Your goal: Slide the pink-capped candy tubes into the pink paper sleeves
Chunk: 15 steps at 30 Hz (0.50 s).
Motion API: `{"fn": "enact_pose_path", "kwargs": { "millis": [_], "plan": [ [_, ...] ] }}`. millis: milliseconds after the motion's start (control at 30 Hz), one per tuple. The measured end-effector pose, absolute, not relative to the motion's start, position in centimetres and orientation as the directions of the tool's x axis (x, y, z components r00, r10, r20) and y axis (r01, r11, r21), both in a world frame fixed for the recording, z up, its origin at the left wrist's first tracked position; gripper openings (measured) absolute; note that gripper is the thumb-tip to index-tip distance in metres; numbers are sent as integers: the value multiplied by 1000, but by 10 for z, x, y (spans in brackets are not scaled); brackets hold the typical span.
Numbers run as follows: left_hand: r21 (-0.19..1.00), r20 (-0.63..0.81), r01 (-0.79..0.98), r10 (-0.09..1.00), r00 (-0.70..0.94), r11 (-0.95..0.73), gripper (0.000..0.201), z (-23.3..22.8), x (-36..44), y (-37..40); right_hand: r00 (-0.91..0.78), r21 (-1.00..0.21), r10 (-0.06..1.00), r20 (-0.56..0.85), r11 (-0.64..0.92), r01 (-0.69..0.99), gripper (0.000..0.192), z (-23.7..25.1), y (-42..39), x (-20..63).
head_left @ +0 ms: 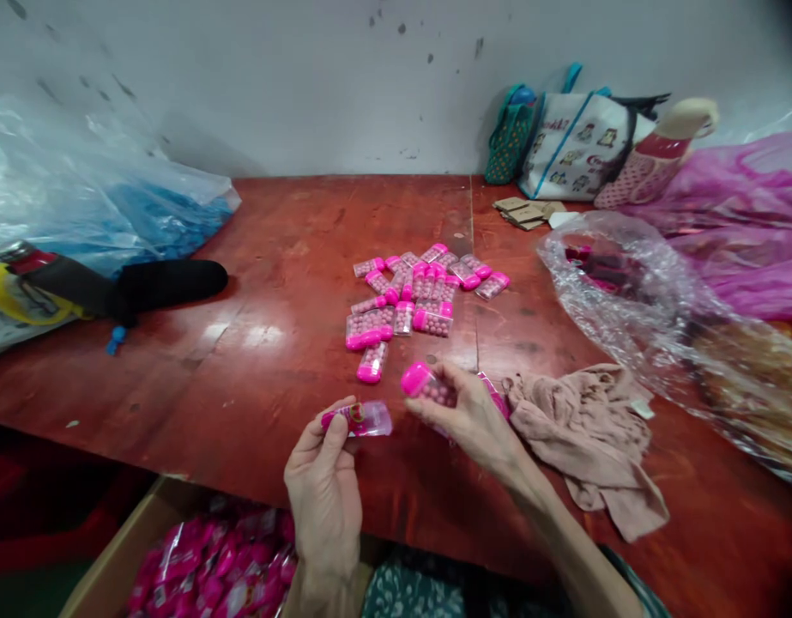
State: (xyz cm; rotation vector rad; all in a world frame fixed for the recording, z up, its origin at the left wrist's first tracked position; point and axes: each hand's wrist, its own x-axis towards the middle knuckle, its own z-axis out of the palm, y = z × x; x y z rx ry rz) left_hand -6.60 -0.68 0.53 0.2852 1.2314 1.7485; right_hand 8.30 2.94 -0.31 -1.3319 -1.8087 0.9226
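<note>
Near the table's front edge, my left hand [327, 476] pinches a small clear plastic sleeve with a printed pink label [371, 419]. To its right, my right hand [468, 412] grips a small clear candy container with a pink cap [419, 378], and pale pink balls show through its side. The two pieces are apart. Beyond the hands lies a loose pile of similar pink-capped containers [432, 319]. Partly hidden behind my right hand is a pink printed wrapper stack or packet [493, 396]; its exact kind is unclear.
A crumpled beige cloth [585, 429] lies right of my right arm. Below the table edge stands a cardboard box [112, 545] of pink wrapped packs. Plastic bags [105, 189], a black-sleeved bottle [74, 279], a patterned bag [572, 142] and a clear bag [653, 300] flank the red table [293, 232].
</note>
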Motion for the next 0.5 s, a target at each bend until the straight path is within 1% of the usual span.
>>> {"fn": "enact_pose_path", "kwargs": {
  "millis": [33, 100, 167, 200, 300, 433, 500],
  "plan": [
    [840, -292, -540, 797, -528, -50, 12, 5, -63, -6, -220, -890, 971, 97, 184, 418, 16, 3, 20, 83],
    [861, -258, -506, 816, -517, -49, 11, 4, -58, -6, -181, -954, 984, -5, 49, 294, 18, 13, 5, 81],
    [874, -230, -484, 834, -501, -49, 10, 3, -54, -7, -127, -969, 989, -77, -45, 243, 17, 20, -3, 80],
    [877, -221, -478, 841, -494, -51, 10, 2, -53, -7, -103, -968, 990, -95, -68, 241, 16, 22, -5, 80],
    [878, -215, -476, 852, -478, -46, 8, 1, -51, -9, -73, -967, 990, -118, -98, 237, 15, 25, -8, 81],
    [881, -205, -470, 859, -470, -47, 6, 0, -50, -9, -145, -969, 984, -107, -70, 238, 18, 28, -14, 85],
    [889, -176, -454, 876, -448, -53, 4, -1, -50, -8, -170, -972, 981, -95, -54, 229, 19, 29, -17, 88]
  ]
}}
